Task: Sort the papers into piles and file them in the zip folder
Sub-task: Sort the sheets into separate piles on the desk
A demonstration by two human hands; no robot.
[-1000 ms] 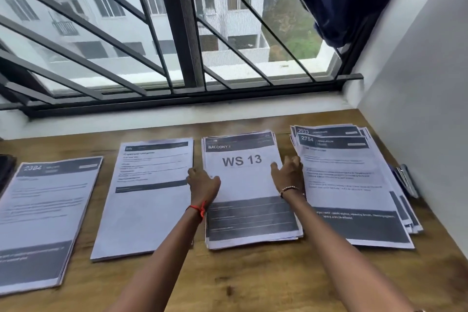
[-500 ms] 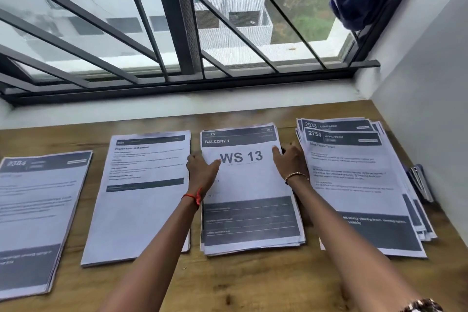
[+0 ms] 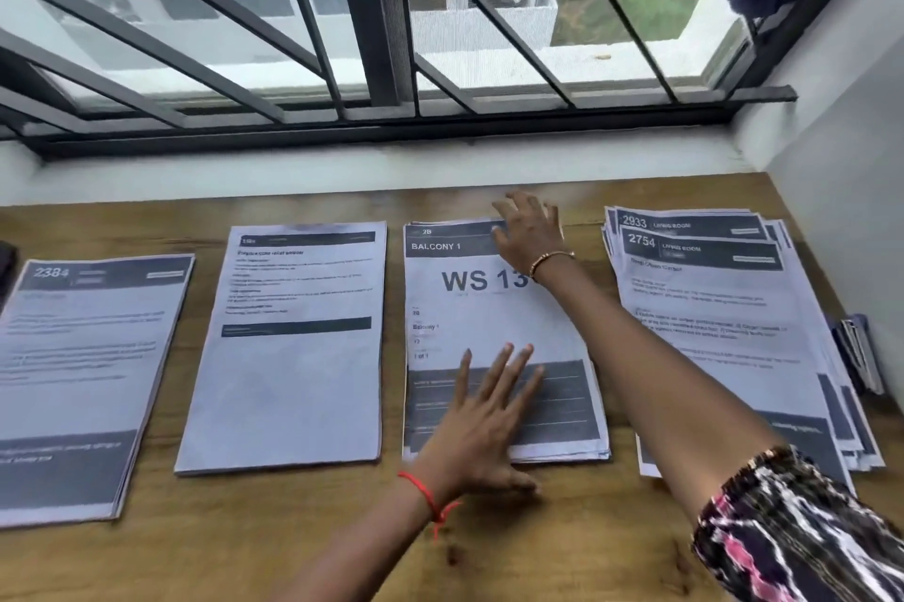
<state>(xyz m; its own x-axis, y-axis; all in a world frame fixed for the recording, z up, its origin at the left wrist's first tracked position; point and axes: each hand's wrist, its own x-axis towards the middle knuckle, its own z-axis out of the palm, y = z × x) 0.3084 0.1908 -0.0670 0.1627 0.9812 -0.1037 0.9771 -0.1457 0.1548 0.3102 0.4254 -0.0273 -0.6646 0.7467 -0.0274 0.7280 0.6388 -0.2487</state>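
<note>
Several paper piles lie side by side on a wooden table [image 3: 293,543]. The middle-right pile [image 3: 455,322] shows "BALCONY 1" and "WS 13" on top. My left hand [image 3: 482,425] rests flat with fingers spread on the lower end of this pile. My right hand [image 3: 531,229] lies open on the pile's top right corner. To the left sit a pile with a text sheet [image 3: 288,347] and a pile headed "2384" [image 3: 78,381]. At the right is a fanned pile headed "2933" and "2754" [image 3: 724,318]. No zip folder is clearly visible.
A barred window [image 3: 372,24] and white sill run along the table's far edge. A white wall [image 3: 851,171] bounds the right side. A dark object [image 3: 858,352] lies between the right pile and the wall. Another dark item [image 3: 6,264] sits at the far left.
Both hands left the pile's side edges. The left hand slid down to the pile's bottom end and the right hand moved up to its top corner. The view tilted downward.
</note>
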